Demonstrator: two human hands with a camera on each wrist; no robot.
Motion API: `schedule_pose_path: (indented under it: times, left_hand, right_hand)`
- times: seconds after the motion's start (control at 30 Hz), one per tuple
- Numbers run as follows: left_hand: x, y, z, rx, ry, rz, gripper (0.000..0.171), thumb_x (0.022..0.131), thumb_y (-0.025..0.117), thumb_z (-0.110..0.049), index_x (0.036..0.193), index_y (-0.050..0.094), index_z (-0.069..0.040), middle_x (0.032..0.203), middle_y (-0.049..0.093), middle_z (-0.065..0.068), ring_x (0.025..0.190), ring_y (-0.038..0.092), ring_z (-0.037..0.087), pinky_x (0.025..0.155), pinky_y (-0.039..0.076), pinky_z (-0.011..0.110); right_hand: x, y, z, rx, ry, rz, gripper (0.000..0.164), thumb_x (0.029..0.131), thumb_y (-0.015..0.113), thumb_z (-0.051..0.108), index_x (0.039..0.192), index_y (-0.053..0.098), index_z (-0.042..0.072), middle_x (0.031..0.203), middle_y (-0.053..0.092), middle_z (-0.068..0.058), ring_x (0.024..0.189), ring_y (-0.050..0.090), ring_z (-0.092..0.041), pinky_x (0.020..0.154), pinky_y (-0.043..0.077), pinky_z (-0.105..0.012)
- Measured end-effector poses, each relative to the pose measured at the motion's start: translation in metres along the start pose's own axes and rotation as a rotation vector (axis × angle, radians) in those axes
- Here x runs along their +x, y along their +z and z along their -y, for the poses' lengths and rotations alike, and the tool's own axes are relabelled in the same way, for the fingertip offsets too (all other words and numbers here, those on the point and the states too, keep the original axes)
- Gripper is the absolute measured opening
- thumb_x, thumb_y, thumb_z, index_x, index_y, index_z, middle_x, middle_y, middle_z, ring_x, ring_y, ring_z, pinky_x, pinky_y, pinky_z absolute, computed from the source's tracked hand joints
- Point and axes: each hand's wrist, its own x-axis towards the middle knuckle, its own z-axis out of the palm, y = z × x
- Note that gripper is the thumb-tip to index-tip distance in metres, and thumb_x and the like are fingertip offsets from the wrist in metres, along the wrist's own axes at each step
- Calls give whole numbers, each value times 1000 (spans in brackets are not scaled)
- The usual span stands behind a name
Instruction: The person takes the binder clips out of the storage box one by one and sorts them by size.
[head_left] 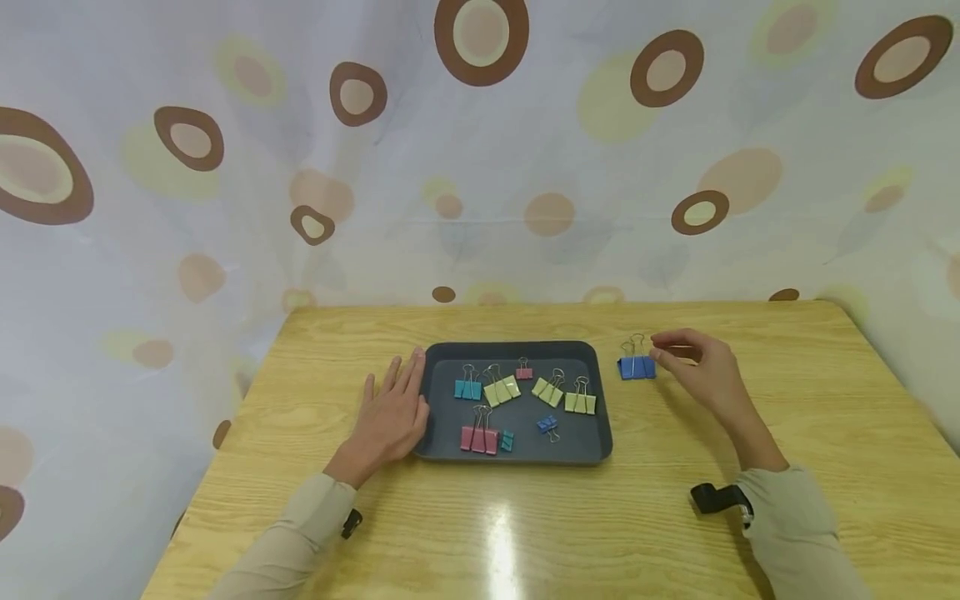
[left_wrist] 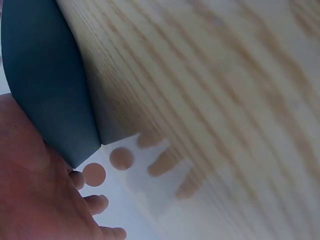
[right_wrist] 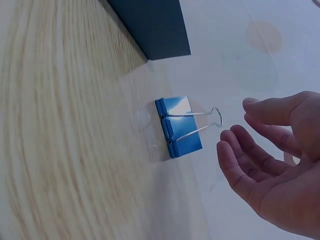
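Left hand touches tray | right hand just beside blue clip

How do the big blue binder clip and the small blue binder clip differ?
The big blue binder clip rests on the wooden table; the small blue binder clip lies inside the rectangular grey tray. In the head view, the big clip's handles point up, the small clip's loop down. Both are blue.

Fingers near a blue binder clip on the wooden tabletop
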Motion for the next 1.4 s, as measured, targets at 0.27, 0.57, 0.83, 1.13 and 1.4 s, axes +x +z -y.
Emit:
schedule_pose_path:
  times: [0.27,0.57,0.83,1.13,1.4]
  left_hand:
    - [1,-3,-1,-9,13,25,67,108,35,-25,166,5,-7,172,11,6,156,15,36,118,13,70]
    - [4,-4,1,21,16,0,66,109,34,-28,165,10,-4,171,10,9,156,15,36,118,15,69]
    - [8,-6,3,23,11,-14,64,108,36,-25,165,16,-4,171,14,10,156,15,36,120,15,66]
    - [11,-4,1,23,8,22,64,109,32,-26,165,9,-5,172,7,9,157,9,34,122,11,62]
    - [10,-3,1,25,13,-10,64,108,35,-23,164,13,-2,171,11,12,157,12,36,122,12,63]
  right_hand:
    - [-6,8,19,55,-62,18,29,100,68,14,123,68,-5,120,67,-23,100,60,6,81,50,-9]
    - [-13,22,43,137,-108,70,25,98,69,6,120,68,-4,122,67,-22,100,67,-3,83,53,-14]
    - [-14,42,63,160,-119,121,27,97,72,9,122,69,-2,117,69,-21,101,68,-10,84,56,-21]
    - [-16,63,74,176,-149,195,25,97,71,5,121,69,-3,117,68,-23,105,68,-34,88,57,-27]
    - [-21,86,84,168,-175,229,26,97,70,4,121,68,-5,115,70,-22,102,69,-32,86,59,-35]
